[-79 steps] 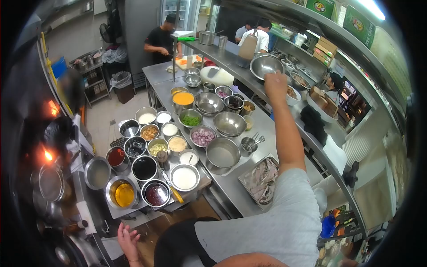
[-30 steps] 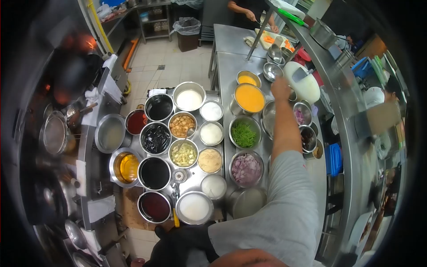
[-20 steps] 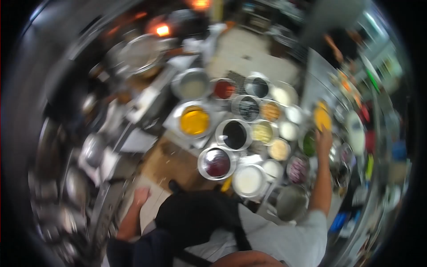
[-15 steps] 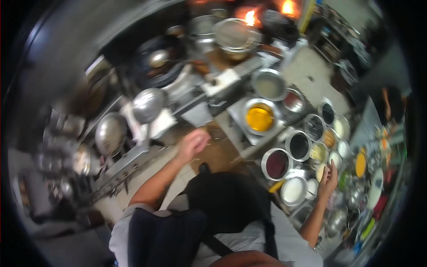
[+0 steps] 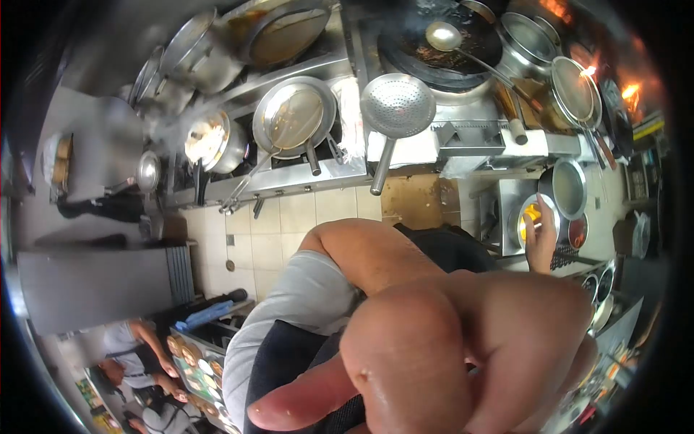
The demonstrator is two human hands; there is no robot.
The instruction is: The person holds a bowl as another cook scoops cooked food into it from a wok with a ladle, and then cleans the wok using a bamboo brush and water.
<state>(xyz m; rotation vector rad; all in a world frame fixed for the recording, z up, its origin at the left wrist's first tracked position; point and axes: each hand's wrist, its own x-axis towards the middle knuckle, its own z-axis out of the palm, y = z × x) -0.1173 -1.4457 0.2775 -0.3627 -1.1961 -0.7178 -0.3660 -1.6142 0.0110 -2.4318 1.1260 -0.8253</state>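
My left hand (image 5: 463, 347) looms very large, close to the camera, with its forearm bent across in front of my chest. Its thumb sticks out apart from the bent fingers, and nothing shows in its grasp. Part of that hand runs out of the frame at the bottom. Farther off on the right, my right hand (image 5: 541, 242) is raised with its fingers apart and nothing in them. It overlaps a metal bowl (image 5: 522, 217) of yellow liquid in the view; whether it touches the bowl I cannot tell. Beside that bowl stands a deep pot (image 5: 564, 189).
Along the stove lie a perforated skimmer (image 5: 397, 105), a pan with a strainer on it (image 5: 320, 95) and a steaming saucepan (image 5: 231, 148). A ladle (image 5: 443, 36) rests in a wok (image 5: 473, 61). Flames (image 5: 631, 94) burn at far right. Co-workers (image 5: 137, 362) stand at lower left.
My left hand has come up from over the floor to near the camera. The view has turned, bringing the stove across the top; my right hand now shows by the yellow bowl.
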